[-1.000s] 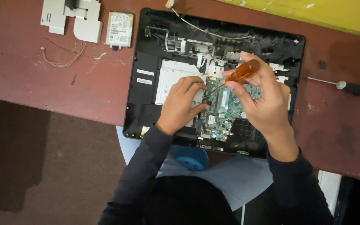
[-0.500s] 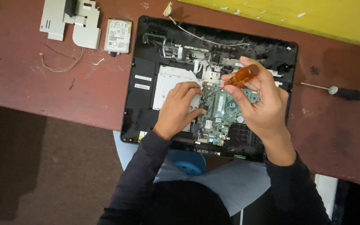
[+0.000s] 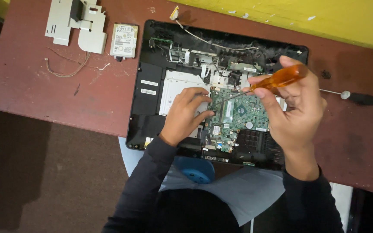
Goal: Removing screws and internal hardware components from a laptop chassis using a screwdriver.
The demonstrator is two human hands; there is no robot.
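Observation:
An opened black laptop base (image 3: 151, 116) lies on a reddish-brown table (image 3: 65, 95), with a green circuit board (image 3: 242, 113) exposed in its middle. My right hand (image 3: 296, 114) holds a screwdriver with an amber handle (image 3: 279, 78); its thin shaft slants down to the left, with the tip at the board's upper left corner. My left hand (image 3: 186, 114) rests on the silver drive bay (image 3: 173, 86), fingertips touching the board's left edge. Both sleeves are dark.
A second screwdriver with a black handle (image 3: 359, 98) lies on the table to the right. At the back left sit a hard drive (image 3: 124, 39), a pale plastic cover piece (image 3: 76, 23) and loose thin wires (image 3: 67, 71). A yellow wall (image 3: 346, 19) runs behind.
My right hand has drawn back to the right and lifted the amber handle, so the shaft now lies at a lower angle. More of the green board shows. My left hand has stayed put.

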